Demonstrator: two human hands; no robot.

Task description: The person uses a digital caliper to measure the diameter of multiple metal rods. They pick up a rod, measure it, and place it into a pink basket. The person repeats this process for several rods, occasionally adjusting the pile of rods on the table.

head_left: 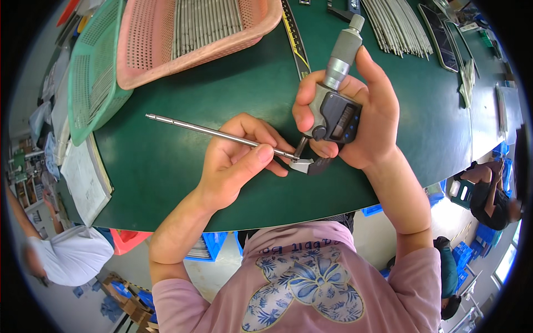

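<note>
So the left hand (236,158) has a thin metal rod (189,126) pinched between thumb and fingers, thumb pressed on the near side, the others bent behind and under it. The grip is close to the rod's right end, so most of the length sticks out past the knuckles to the left, slightly raised at that end and hanging over the green table (150,183).

The short bit poking out right of the thumb reaches into the gap of a digital micrometer (335,119), near the tip of its curved frame. Can't tell if both measuring faces actually touch it.

The right hand (375,111) is wrapped around the micrometer: fingers curled over the left side and below the body, palm behind the display, thumb standing up alongside the grey thimble (345,47).

Further back there's a pink basket (145,44) with a stack of rods inside, a green basket (97,50) left of it, a ruler (297,44) just right of the pink one, then a row of loose rods (397,28) and a phone (438,36).
</note>
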